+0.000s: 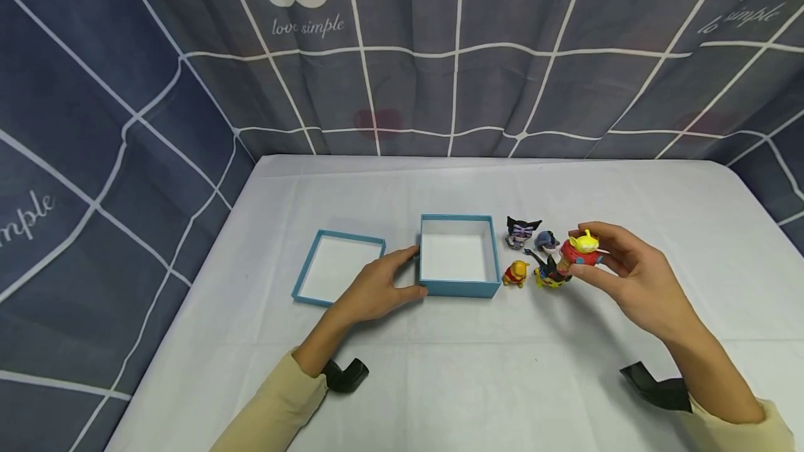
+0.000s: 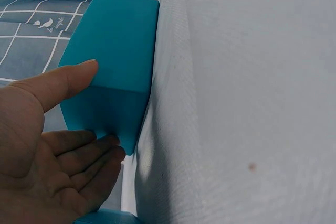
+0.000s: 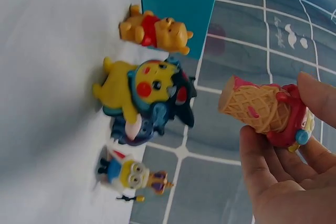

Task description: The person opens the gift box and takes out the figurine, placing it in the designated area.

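Observation:
My right hand (image 1: pixel 641 284) pinches an ice-cream-cone toy figure (image 3: pixel 265 107) between thumb and fingers. The figure has a waffle cone, a red middle and a yellow-green head, and it is held above the other toys. My left hand (image 1: pixel 377 284) rests at the left side of an open blue box (image 1: pixel 458 289), thumb by the front corner and fingers along the side. The box is white inside, with nothing in it. Right of the box stand a bear figure in red (image 1: pixel 516 273), a Pikachu figure (image 3: pixel 157 85), a blue figure (image 1: pixel 546 240) and a black-eared figure (image 1: pixel 521 232).
The blue-rimmed lid (image 1: pixel 339 267) lies left of the box, its white inside facing up, partly behind my left hand. A small Minion figure with a crown (image 3: pixel 134 174) shows in the right wrist view. A white cloth (image 1: pixel 465 368) covers the table, with dark grid-patterned curtains (image 1: pixel 414 89) around it.

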Available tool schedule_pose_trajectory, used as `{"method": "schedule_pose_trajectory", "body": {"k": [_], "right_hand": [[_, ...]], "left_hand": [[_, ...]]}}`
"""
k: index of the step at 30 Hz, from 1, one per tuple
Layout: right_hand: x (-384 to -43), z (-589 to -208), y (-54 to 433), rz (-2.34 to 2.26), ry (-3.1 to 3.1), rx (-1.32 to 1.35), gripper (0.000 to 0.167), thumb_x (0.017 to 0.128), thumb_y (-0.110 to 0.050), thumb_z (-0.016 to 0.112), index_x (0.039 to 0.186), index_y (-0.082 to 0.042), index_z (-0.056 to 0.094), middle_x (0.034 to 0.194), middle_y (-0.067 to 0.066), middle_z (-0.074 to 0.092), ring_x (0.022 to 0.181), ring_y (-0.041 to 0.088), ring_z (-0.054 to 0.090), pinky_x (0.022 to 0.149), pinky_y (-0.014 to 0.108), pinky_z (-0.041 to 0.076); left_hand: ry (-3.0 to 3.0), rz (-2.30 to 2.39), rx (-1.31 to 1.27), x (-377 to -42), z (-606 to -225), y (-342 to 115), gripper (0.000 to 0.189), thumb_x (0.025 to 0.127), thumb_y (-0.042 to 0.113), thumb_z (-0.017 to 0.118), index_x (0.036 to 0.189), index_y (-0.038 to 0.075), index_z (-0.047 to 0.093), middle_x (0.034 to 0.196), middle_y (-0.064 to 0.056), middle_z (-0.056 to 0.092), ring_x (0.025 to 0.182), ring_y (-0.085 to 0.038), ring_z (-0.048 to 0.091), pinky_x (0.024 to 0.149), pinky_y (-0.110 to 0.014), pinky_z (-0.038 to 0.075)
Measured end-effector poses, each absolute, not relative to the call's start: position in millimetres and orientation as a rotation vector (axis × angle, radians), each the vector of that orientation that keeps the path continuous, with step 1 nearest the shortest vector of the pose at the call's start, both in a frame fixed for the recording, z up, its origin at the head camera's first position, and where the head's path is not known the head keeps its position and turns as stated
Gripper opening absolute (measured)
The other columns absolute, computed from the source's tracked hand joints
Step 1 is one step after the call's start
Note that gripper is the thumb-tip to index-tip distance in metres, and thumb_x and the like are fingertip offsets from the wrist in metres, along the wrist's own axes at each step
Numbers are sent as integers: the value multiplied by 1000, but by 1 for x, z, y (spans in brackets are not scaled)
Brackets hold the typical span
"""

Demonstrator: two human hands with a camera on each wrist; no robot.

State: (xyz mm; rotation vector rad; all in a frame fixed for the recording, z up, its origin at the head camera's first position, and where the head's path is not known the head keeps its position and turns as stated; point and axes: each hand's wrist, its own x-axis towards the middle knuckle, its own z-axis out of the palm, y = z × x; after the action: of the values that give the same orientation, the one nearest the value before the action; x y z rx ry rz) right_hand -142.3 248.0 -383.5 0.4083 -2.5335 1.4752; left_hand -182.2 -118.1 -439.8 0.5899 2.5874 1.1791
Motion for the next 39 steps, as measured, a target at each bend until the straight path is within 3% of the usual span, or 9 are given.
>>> {"method": "schedule_pose_trajectory", "body": {"k": [9,16,31,39], "right_hand": [[-142,-393,263,1480,-2565,364,51,84,8,73,131,1,54,122,12,59,112,7,56,90,11,45],[-139,-398,273,1470,-2574,301,50,85,7,73,130,0,54,117,2,61,108,4,58,87,11,47],[-143,-416,288,1416,-2642,233,50,85,2,76,129,1,53,116,-7,60,106,-3,55,87,5,42],[-147,-428,292,1495,-2672,295,49,82,9,75,123,6,48,108,-3,61,97,-6,62,78,11,50]], "left_hand": [[2579,1182,581,-183,-441,-118,79,88,34,75,151,4,38,153,-10,39,143,-25,31,114,-44,29],[2584,1187,578,-182,-441,-118,78,88,32,76,150,4,40,152,-10,40,142,-26,32,114,-44,29],[2585,1186,569,-182,-440,-117,77,88,33,76,151,5,40,153,-9,40,142,-24,32,113,-43,30],[2583,1189,585,-182,-440,-118,77,89,33,75,151,4,39,153,-10,40,142,-26,33,113,-45,31]]}}
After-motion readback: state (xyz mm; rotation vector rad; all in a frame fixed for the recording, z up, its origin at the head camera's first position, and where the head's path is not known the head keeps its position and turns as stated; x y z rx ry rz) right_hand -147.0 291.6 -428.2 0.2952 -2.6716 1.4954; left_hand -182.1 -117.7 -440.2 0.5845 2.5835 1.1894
